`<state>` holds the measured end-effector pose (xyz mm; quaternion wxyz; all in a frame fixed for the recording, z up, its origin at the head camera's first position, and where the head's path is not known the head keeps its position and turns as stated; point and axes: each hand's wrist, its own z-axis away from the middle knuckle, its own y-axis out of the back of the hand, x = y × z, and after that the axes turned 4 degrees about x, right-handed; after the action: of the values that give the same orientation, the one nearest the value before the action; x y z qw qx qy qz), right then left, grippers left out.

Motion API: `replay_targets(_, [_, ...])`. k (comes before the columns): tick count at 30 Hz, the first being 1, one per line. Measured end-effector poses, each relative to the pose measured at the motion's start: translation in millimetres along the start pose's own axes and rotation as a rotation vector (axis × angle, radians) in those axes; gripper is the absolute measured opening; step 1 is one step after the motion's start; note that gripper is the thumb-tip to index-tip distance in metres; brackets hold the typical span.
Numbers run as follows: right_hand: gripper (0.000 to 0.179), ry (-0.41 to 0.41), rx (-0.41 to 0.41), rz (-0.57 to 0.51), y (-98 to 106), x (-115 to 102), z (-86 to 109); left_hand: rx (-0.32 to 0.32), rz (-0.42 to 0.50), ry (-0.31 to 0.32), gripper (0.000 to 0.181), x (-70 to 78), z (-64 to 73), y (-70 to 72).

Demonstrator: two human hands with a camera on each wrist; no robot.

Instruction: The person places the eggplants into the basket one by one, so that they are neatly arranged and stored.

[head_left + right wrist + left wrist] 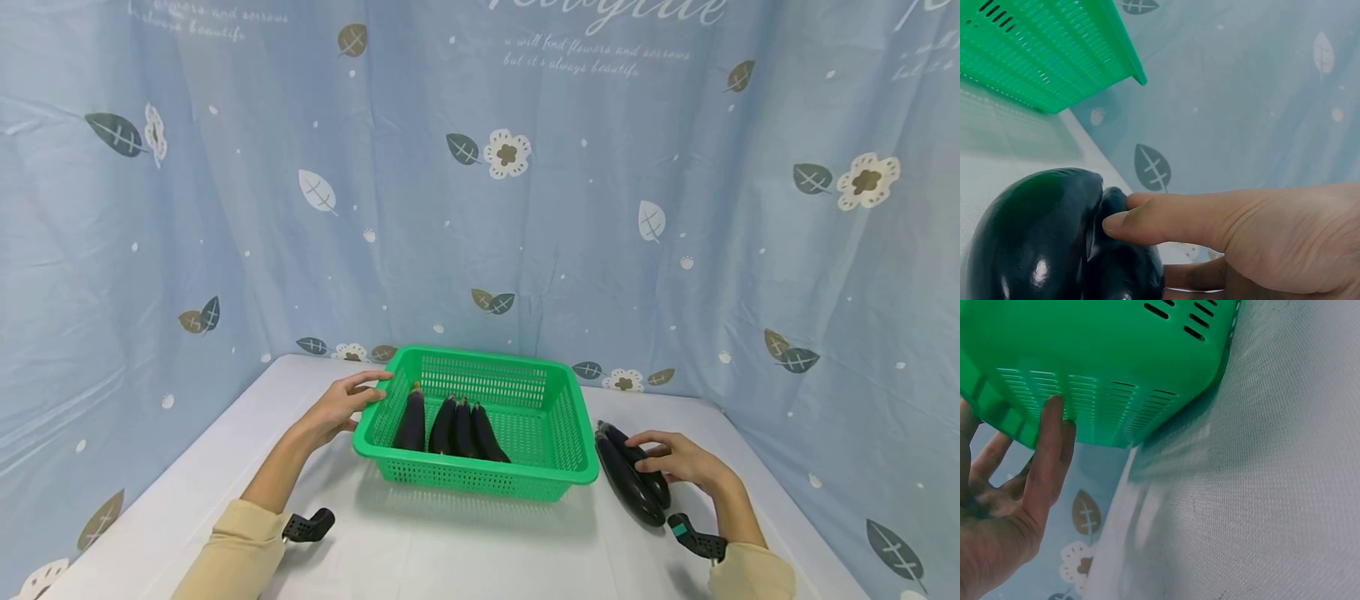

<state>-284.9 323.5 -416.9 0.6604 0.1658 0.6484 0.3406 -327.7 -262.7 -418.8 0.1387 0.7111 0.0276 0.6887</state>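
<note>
A green plastic basket [480,477] with slotted walls stands mid-table, several dark eggplants [465,429] lying in its left half. My left hand [341,408] holds the basket's left rim; in the left wrist view some of its fingers [1052,434] lie against the outer wall under the rim. To the right of the basket, two glossy eggplants lie side by side on the table. My right hand [678,458] grips the farther-right eggplant [1124,272], thumb on its near side and other fingers around the far side, partly hidden. The other eggplant [1032,240] lies right beside it.
A white cloth-covered table [480,550] carries everything. Behind and at both sides hangs a blue curtain [420,233] printed with leaves and flowers. A black wrist-camera mount sits under each forearm, the left one [309,526] and the right one [697,540].
</note>
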Motion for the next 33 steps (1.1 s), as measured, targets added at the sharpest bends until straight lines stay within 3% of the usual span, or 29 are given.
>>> replay_targets(33, [0.048, -0.029, 0.01, -0.011, -2.8, 1.3, -0.8, -0.004, 0.006, 0.011, 0.058, -1.6, -1.9, 0.7])
